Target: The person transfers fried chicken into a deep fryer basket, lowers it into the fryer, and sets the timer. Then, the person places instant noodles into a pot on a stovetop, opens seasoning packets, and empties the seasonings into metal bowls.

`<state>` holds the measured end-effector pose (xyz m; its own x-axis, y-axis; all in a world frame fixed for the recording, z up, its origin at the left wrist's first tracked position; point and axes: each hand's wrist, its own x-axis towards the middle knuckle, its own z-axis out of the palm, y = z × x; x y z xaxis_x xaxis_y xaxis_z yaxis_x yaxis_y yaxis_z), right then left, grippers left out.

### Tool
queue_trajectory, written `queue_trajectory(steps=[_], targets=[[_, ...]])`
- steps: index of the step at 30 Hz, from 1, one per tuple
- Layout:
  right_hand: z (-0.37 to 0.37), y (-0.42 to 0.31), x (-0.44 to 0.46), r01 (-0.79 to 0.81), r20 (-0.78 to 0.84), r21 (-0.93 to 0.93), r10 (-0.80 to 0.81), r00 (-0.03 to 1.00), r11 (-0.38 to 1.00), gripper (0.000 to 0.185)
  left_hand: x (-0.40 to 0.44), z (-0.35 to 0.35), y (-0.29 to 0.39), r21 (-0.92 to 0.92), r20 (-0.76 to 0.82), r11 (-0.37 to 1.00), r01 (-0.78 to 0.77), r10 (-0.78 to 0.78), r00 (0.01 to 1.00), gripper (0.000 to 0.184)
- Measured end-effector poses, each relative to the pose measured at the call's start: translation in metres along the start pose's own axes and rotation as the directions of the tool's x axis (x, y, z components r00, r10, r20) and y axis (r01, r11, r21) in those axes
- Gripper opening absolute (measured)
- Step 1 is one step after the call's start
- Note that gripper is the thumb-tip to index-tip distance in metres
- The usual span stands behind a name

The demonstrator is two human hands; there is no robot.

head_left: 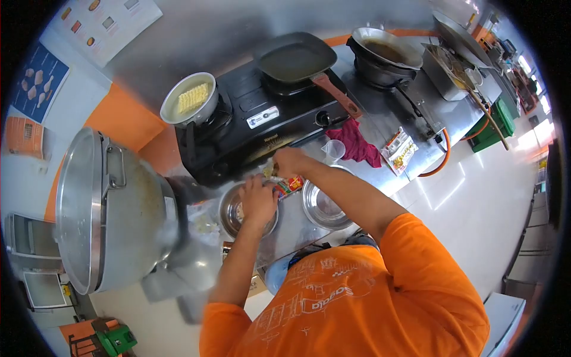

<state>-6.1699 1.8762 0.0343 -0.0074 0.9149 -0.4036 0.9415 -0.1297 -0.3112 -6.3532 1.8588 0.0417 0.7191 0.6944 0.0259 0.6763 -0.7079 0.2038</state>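
My left hand [259, 200] is over a steel bowl [224, 219], its fingertips closed at a small pale sachet [269, 169]. From the other side my right hand [289, 163] pinches the same sachet, with its fingers curled; my fingers partly cover it. Just below the right hand lies a red and green printed packet [291, 185], partly hidden by the left hand. Something pale is in the bowl under the left hand, mostly covered. A second steel bowl [321, 208] stands to the right, partly behind my right forearm.
A black gas stove [256, 140] carries a pot [172, 110] with a noodle block [193, 98] and a square pan [294, 56]. Rightward are a clear cup [334, 150], a maroon cloth [360, 144], a noodle wrapper [399, 152] and a wok [386, 50]. A big lidded pot [128, 214] stands left.
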Motion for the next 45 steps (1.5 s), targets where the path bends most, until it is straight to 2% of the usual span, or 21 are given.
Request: queue_trajectory(steps=[3, 6, 9, 10, 11, 12, 13, 14, 16, 17, 19, 21, 24, 29, 32, 33, 35, 36, 40, 43, 45], targets=[[-0.011, 0.000, -0.015, 0.009, -0.214, 0.134, 0.020, 0.977, 0.991, 0.028, -0.004, 0.007, 0.000, 0.020, -0.008, 1.000, -0.005, 0.005, 1.000, 0.030], [-0.022, -0.006, -0.029, 0.187, -0.637, 0.339, 0.079, 0.767, 0.922, 0.023, -0.004, 0.006, 0.001, 0.056, -0.019, 0.998, -0.021, 0.022, 1.000, 0.033], [-0.040, -0.017, -0.055, 0.296, -0.702, 0.514, 0.197, 0.685, 0.805, 0.022, -0.007, -0.010, 0.008, 0.067, -0.011, 0.998, -0.008, 0.008, 1.000, 0.038], [-0.039, -0.012, -0.057, 0.435, -0.596, 0.712, 0.147, 0.789, 0.552, 0.021, -0.011, -0.020, 0.013, -0.062, -0.134, 0.998, -0.008, 0.000, 0.991, 0.040], [-0.041, -0.009, -0.067, 0.440, -0.601, 0.706, 0.142, 0.786, 0.555, 0.021, -0.012, -0.025, 0.015, -0.188, -0.256, 0.982, -0.027, -0.023, 0.966, 0.042], [-0.039, -0.007, -0.080, 0.460, -0.546, 0.795, 0.138, 0.826, 0.395, 0.024, -0.014, -0.024, 0.015, -0.187, -0.260, 0.982, -0.029, -0.022, 0.965, 0.042], [-0.036, -0.009, -0.098, 0.452, -0.484, 0.865, 0.126, 0.866, 0.219, 0.027, -0.021, -0.022, 0.015, -0.742, -0.155, 0.671, 0.016, -0.195, 0.969, 0.041], [-0.037, -0.013, -0.118, 0.447, -0.480, 0.868, 0.131, 0.868, 0.219, 0.027, -0.026, -0.020, 0.016, -0.994, 0.037, 0.086, 0.062, -0.272, 0.962, 0.040], [-0.041, -0.019, -0.155, 0.257, -0.242, 0.957, 0.117, 0.963, -0.136, 0.028, -0.037, -0.036, 0.032, -0.997, 0.072, -0.009, 0.072, -0.198, 0.978, 0.037], [-0.037, -0.015, -0.163, 0.247, -0.232, 0.959, 0.119, 0.965, -0.136, 0.028, -0.041, -0.045, 0.044, -0.991, 0.097, -0.100, 0.085, -0.123, 0.988, 0.034], [-0.026, -0.004, -0.182, 0.246, -0.276, 0.946, 0.123, 0.953, 0.212, 0.033, -0.047, -0.042, 0.062, -0.992, 0.121, -0.063, 0.111, -0.177, 0.977, 0.028], [-0.003, 0.016, -0.193, 0.360, -0.396, 0.899, 0.114, 0.911, 0.249, 0.037, -0.052, -0.034, 0.069, -0.977, 0.213, -0.051, 0.207, -0.202, 0.956, 0.027], [-0.017, 0.026, -0.227, 0.315, -0.285, 0.946, 0.274, 0.919, -0.072, 0.035, -0.057, -0.027, 0.083, -0.967, 0.251, -0.107, 0.230, -0.276, 0.928, 0.025], [0.004, 0.082, -0.241, 0.104, -0.072, 0.974, 0.159, 0.985, -0.202, 0.026, -0.066, -0.021, 0.115, -0.964, 0.267, -0.086, 0.253, -0.337, 0.903, 0.023], [-0.006, 0.081, -0.239, 0.266, -0.317, 0.866, 0.055, 0.947, 0.423, 0.029, -0.065, -0.017, 0.140, -0.960, 0.280, -0.093, 0.265, -0.370, 0.886, 0.022], [-0.006, 0.082, -0.236, 0.264, -0.308, 0.868, 0.040, 0.950, 0.420, 0.029, -0.066, -0.010, 0.145, -0.950, 0.310, -0.094, 0.296, -0.334, 0.890, 0.022], [-0.002, 0.091, -0.230, 0.650, -0.623, 0.476, -0.294, 0.724, 0.592, 0.025, -0.067, 0.000, 0.158, -0.940, 0.342, -0.097, 0.328, -0.314, 0.886, 0.022], [0.004, 0.098, -0.230, 0.607, -0.521, 0.584, -0.325, 0.789, 0.539, 0.020, -0.068, 0.005, 0.167, -0.918, 0.395, -0.162, 0.362, -0.296, 0.869, 0.025], [-0.002, 0.107, -0.233, 0.669, -0.572, 0.573, -0.354, 0.740, 0.474, 0.015, -0.074, 0.007, 0.193, -0.879, 0.467, -0.270, 0.392, -0.329, 0.821, 0.036], [-0.014, 0.126, -0.235, 0.162, -0.103, 0.853, -0.143, 0.984, 0.496, 0.010, -0.085, 0.011, 0.204, -0.903, 0.430, -0.238, 0.359, -0.454, 0.780, 0.040], [-0.054, 0.130, -0.239, -0.324, 0.418, 0.852, -0.160, 0.894, 0.410, 0.013, -0.097, 0.010, 0.205, -0.927, 0.371, -0.161, 0.339, -0.524, 0.767, 0.041]])
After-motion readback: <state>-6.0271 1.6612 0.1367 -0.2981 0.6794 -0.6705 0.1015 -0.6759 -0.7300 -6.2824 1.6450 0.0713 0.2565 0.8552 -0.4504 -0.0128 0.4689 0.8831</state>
